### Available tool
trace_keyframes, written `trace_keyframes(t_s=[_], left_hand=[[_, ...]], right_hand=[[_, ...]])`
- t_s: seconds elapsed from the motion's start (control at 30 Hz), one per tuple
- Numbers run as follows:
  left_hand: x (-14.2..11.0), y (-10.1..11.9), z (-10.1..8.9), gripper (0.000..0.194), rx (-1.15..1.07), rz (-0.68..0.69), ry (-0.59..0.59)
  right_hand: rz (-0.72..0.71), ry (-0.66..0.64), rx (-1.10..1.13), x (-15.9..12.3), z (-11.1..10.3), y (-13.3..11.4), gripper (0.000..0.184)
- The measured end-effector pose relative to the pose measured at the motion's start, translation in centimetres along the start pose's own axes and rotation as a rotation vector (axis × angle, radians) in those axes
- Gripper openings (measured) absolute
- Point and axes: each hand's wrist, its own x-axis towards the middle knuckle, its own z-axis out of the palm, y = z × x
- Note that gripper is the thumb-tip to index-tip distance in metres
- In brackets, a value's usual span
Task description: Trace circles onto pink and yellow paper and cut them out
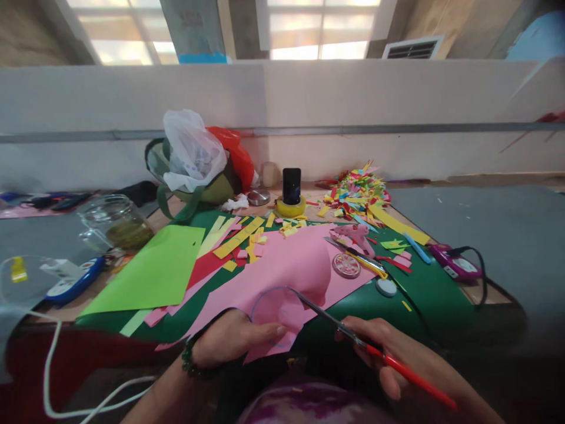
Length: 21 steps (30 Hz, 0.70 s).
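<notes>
A sheet of pink paper (pixel 286 259) lies over the near part of the green mat, with a round outline drawn on it near its front edge. My left hand (pixel 238 337) is closed on that edge, thumb on top beside the outline. My right hand (pixel 379 347) grips a pair of scissors (pixel 326 315) with red handles. The blades point away and to the left, and their tip meets the paper at the drawn line. Just beyond the blades are a round pink-patterned disc (pixel 346 265), a yellow utility knife (pixel 368 265) and a pink glue gun (pixel 352 234).
Bright green paper (pixel 150 271) and cut strips cover the left of the green mat (pixel 432 294). A glass jug (pixel 117 227) and a bag (pixel 194 171) stand behind. At the back are a phone (pixel 292 185) on yellow tape (pixel 291 206) and a scrap heap (pixel 359 191). A white cable (pixel 48 365) hangs left.
</notes>
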Motion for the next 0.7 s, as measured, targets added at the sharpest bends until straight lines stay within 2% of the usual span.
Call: trace_keyframes(t_s=[0.13, 0.4, 0.53, 0.7], left_hand=[[0.1, 0.6, 0.0, 0.048, 0.026, 0.029, -0.02], [0.0, 1.1, -0.2, 0.036, 0.024, 0.072, -0.03], [0.2, 1.0, -0.2, 0.04, 0.089, 0.045, -0.024], [0.5, 1.1, -0.5, 0.042, 0.114, 0.006, -0.086]], right_hand=[[0.002, 0.003, 0.058, 0.1, -0.3, -0.6, 0.1], [0.029, 0.058, 0.031, -0.2, -0.6, -0.9, 0.099], [0.037, -0.019, 0.093, 0.0, -0.6, 0.0, 0.099], [0.061, -0.033, 0.065, -0.1, -1.0, -0.1, 0.097]])
